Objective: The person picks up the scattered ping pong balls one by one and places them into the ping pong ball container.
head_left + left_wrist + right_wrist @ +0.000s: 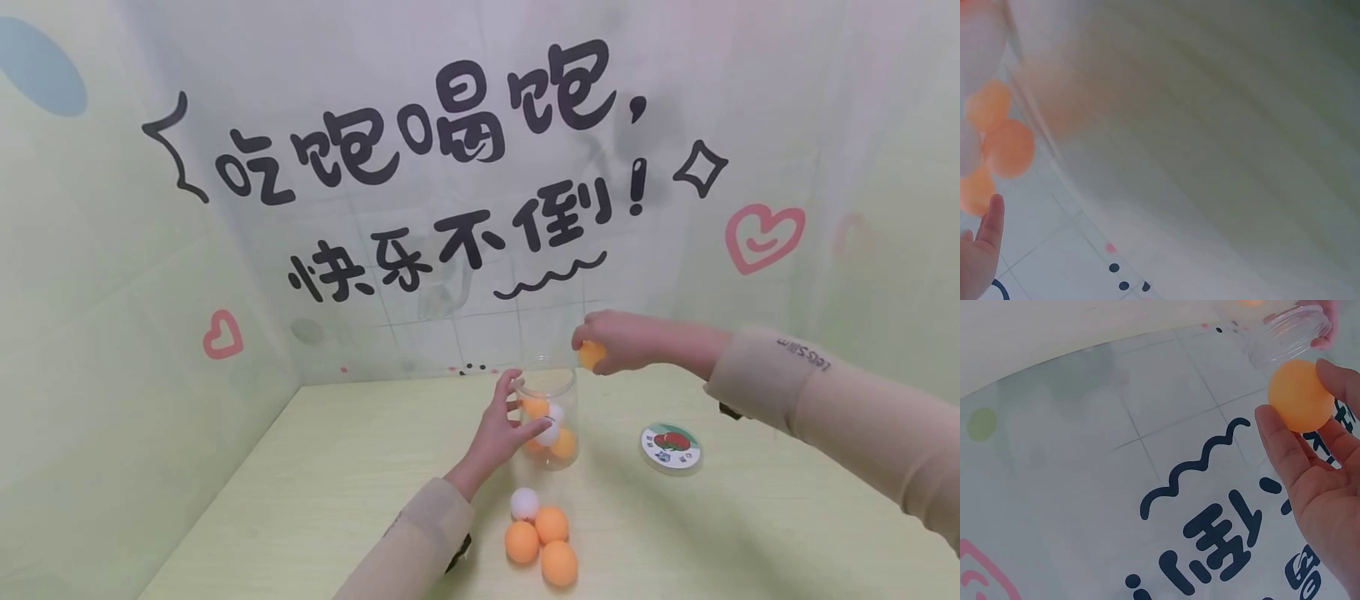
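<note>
A clear plastic jar [567, 404] stands upright on the table, its mouth uncovered, with several orange and white ping-pong balls inside. My left hand [501, 432] grips the jar from the left, thumb on the near side. In the left wrist view, fingers [991, 225] show beside the balls [1009, 149] seen through the jar wall. Up and to the right of the jar's mouth, my right hand [626, 342] holds an orange ping-pong ball [1300, 395]. The right wrist view has it pinched between thumb and fingertips, with the jar's rim [1291, 334] just beyond.
In front of the jar, three orange balls [558, 563] and one white ball [524, 503] lie grouped on the pale table [360, 450]. A round lid [671, 448] with a red picture lies to the right. Behind the table hangs a printed sheet [465, 325] with black characters.
</note>
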`<state>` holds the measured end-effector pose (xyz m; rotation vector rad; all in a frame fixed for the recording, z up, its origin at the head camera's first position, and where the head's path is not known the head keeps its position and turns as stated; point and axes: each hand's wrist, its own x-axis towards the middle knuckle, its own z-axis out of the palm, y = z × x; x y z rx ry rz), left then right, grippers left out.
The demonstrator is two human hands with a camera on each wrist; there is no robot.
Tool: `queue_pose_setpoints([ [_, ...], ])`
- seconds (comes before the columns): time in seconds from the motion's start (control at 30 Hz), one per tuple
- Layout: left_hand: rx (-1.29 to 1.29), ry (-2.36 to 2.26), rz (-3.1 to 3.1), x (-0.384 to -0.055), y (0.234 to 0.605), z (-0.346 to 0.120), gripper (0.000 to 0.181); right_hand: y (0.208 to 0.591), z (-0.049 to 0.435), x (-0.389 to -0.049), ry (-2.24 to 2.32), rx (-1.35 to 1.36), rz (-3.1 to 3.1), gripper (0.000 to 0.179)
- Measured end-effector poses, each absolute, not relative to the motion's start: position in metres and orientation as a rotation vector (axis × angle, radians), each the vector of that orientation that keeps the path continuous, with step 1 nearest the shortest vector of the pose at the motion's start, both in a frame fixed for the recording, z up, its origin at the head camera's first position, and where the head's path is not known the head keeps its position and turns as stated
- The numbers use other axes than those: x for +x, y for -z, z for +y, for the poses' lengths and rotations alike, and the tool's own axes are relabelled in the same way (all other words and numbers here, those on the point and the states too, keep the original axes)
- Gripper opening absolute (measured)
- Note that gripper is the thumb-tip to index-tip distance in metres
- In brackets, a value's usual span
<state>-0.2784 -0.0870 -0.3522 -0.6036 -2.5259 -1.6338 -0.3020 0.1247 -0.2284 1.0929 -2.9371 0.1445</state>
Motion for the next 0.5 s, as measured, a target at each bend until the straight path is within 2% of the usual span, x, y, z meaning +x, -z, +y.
queue_pose_setpoints([
  [0.17,-0.603,1.631,-2.532,-0.279,0.353,-0.087,0.072,0.223,0.123,-0.306,-0.150,1.105,-2.908,0.030],
  [0.5,-0.587,1.614,-2.532,-0.309,0.386,-0.091,0.077,0.216,0.113,-0.313,-0.131,1.122,-2.906,0.033],
])
